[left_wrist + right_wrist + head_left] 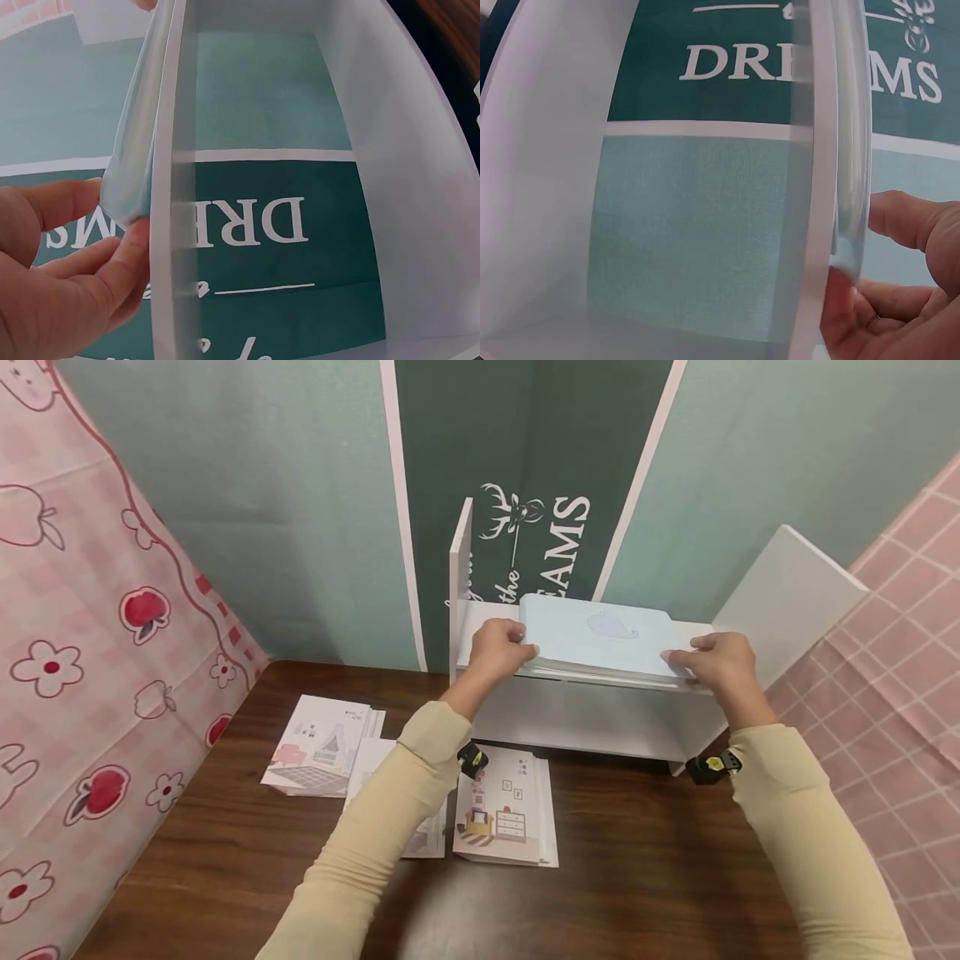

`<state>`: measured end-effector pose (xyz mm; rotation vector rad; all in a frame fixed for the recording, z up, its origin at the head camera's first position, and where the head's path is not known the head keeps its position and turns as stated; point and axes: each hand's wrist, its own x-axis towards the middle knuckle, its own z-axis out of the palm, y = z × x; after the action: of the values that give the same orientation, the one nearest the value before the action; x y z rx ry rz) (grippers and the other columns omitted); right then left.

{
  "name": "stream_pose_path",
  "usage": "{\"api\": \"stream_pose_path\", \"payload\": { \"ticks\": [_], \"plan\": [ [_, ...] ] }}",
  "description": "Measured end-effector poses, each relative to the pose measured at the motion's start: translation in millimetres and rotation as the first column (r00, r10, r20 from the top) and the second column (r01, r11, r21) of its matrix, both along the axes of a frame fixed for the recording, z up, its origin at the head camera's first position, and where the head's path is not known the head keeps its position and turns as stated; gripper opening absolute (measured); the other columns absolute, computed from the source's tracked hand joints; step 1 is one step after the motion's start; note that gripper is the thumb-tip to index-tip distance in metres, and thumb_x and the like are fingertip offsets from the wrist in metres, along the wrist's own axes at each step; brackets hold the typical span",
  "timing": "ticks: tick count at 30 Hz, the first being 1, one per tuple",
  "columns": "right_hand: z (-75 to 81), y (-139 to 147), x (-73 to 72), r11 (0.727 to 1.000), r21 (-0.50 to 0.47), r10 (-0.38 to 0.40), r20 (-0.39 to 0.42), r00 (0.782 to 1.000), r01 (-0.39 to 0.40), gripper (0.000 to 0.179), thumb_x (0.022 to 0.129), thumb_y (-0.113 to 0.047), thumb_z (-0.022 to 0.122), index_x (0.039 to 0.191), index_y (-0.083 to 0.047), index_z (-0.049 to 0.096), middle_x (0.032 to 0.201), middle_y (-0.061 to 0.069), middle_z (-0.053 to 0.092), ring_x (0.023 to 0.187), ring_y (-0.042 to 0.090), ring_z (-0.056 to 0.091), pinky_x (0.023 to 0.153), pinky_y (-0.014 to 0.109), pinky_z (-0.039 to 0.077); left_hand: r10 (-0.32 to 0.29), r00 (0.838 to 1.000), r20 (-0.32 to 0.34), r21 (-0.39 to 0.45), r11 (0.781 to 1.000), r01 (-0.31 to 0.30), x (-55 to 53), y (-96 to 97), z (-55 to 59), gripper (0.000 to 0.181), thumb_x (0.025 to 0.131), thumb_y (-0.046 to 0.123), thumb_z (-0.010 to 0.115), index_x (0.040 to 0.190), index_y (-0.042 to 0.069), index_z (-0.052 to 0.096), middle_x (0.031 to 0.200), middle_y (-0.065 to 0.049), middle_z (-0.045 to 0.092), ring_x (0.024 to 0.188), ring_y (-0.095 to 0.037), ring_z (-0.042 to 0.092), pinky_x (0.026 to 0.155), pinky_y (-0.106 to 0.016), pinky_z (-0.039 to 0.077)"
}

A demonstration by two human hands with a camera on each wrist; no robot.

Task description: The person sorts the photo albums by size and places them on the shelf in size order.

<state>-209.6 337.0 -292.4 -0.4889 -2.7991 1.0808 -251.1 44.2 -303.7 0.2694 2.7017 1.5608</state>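
Cream sleeves (375, 827) lead to my left hand (497, 652) and right hand (722, 664), pinching opposite ends of the blue book (577, 635) at the white shelf's (787, 602) upper level, unreleased, while booklets (487, 843) lie unshelved below my grip.

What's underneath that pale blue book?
Under the pale blue book, the white upper shelf board shows past both ends. The part directly beneath is covered, so I can't tell what else lies there.
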Motion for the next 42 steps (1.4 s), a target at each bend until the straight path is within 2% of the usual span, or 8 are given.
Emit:
{"api": "stream_pose_path", "payload": {
  "ticks": [3, 9, 14, 19, 26, 34, 39, 42],
  "plan": [
    [1.2, -3, -0.4, 0.998, 0.059, 0.0, -0.012, 1.0, 0.001, 0.066, 0.082, -0.029, 0.069, 0.125, 0.015, 0.047, 0.118, 0.035, 0.049, 0.099, 0.037, 0.047, 0.073, 0.036, 0.042, -0.022, 0.999, -0.038, -0.049, 0.999, 0.02, 0.7, 0.4, 0.7, 0.04, 0.081, 0.016, 0.07, 0.117, 0.0, 0.062, 0.112, -0.012, 0.062, 0.101, -0.021, 0.055, 0.079, -0.03, 0.046],
    [2.9, -7, 1.6, 0.996, 0.088, 0.024, -0.004, 1.0, -0.024, 0.058, 0.084, -0.027, 0.066, 0.123, 0.012, 0.05, 0.113, 0.034, 0.053, 0.092, 0.036, 0.051, 0.069, 0.038, 0.043, -0.036, 0.998, -0.057, -0.09, 0.996, 0.031, 3.3, 0.0, 2.6, 0.04, 0.083, 0.019, 0.069, 0.118, 0.001, 0.063, 0.114, -0.012, 0.061, 0.104, -0.02, 0.054, 0.082, -0.031, 0.045],
    [6.4, -12, 14.7, 0.991, 0.096, 0.091, 0.031, 0.995, -0.094, 0.062, 0.087, -0.031, 0.061, 0.127, 0.013, 0.043, 0.117, 0.037, 0.049, 0.1, 0.044, 0.05, 0.076, 0.047, 0.045, -0.067, 0.994, -0.092, -0.142, 0.988, 0.054, 17.4, -3.8, 4.8, 0.041, 0.083, 0.02, 0.068, 0.119, 0.002, 0.061, 0.118, -0.011, 0.06, 0.109, -0.022, 0.053, 0.085, -0.033, 0.045],
    [9.0, -16, 31.2, 0.973, 0.157, 0.168, 0.018, 0.986, -0.169, 0.065, 0.089, -0.035, 0.058, 0.128, 0.014, 0.041, 0.115, 0.039, 0.048, 0.103, 0.049, 0.047, 0.079, 0.055, 0.043, -0.094, 0.985, -0.144, -0.201, 0.978, 0.064, 31.5, -8.7, 4.4, 0.04, 0.082, 0.017, 0.068, 0.119, 0.002, 0.062, 0.117, -0.012, 0.06, 0.105, -0.024, 0.053, 0.083, -0.034, 0.044],
    [8.0, -16, 50.5, 0.948, 0.226, 0.22, 0.049, 0.974, -0.225, 0.064, 0.09, -0.037, 0.057, 0.126, 0.013, 0.042, 0.114, 0.038, 0.049, 0.102, 0.05, 0.047, 0.078, 0.055, 0.043, -0.129, 0.979, -0.158, -0.305, 0.949, 0.076, 45.9, -20.2, 2.9, 0.043, 0.082, 0.02, 0.069, 0.12, 0.003, 0.061, 0.113, -0.014, 0.058, 0.095, -0.023, 0.054, 0.079, -0.035, 0.046],
    [4.3, -24, 70.7, 0.921, 0.263, 0.281, 0.061, 0.958, -0.287, 0.064, 0.091, -0.04, 0.055, 0.125, 0.012, 0.044, 0.115, 0.038, 0.049, 0.102, 0.05, 0.049, 0.077, 0.055, 0.043, -0.175, 0.971, -0.165, -0.431, 0.898, 0.089, 60.5, -34.4, -2.1, 0.046, 0.083, 0.027, 0.069, 0.123, 0.006, 0.06, 0.114, -0.012, 0.058, 0.097, -0.022, 0.056, 0.075, -0.036, 0.048],
    [-1.7, -32, 81.1, 0.918, 0.261, 0.302, 0.029, 0.953, -0.299, 0.06, 0.091, -0.037, 0.057, 0.122, 0.013, 0.048, 0.112, 0.037, 0.052, 0.101, 0.049, 0.051, 0.076, 0.054, 0.044, -0.188, 0.964, -0.187, -0.443, 0.892, 0.088, 67.8, -40.1, -7.4, 0.046, 0.083, 0.026, 0.07, 0.122, 0.004, 0.06, 0.114, -0.013, 0.058, 0.097, -0.023, 0.057, 0.074, -0.037, 0.049],
    [-6.0, -36, 85.9, 0.919, 0.242, 0.315, 0.03, 0.949, -0.313, 0.06, 0.09, -0.037, 0.058, 0.122, 0.013, 0.048, 0.113, 0.036, 0.052, 0.101, 0.048, 0.052, 0.075, 0.053, 0.046, -0.194, 0.962, -0.194, -0.449, 0.889, 0.089, 72.2, -44.2, -12.2, 0.048, 0.083, 0.026, 0.07, 0.124, 0.004, 0.058, 0.118, -0.014, 0.056, 0.104, -0.026, 0.055, 0.079, -0.04, 0.048]
  ]
}}
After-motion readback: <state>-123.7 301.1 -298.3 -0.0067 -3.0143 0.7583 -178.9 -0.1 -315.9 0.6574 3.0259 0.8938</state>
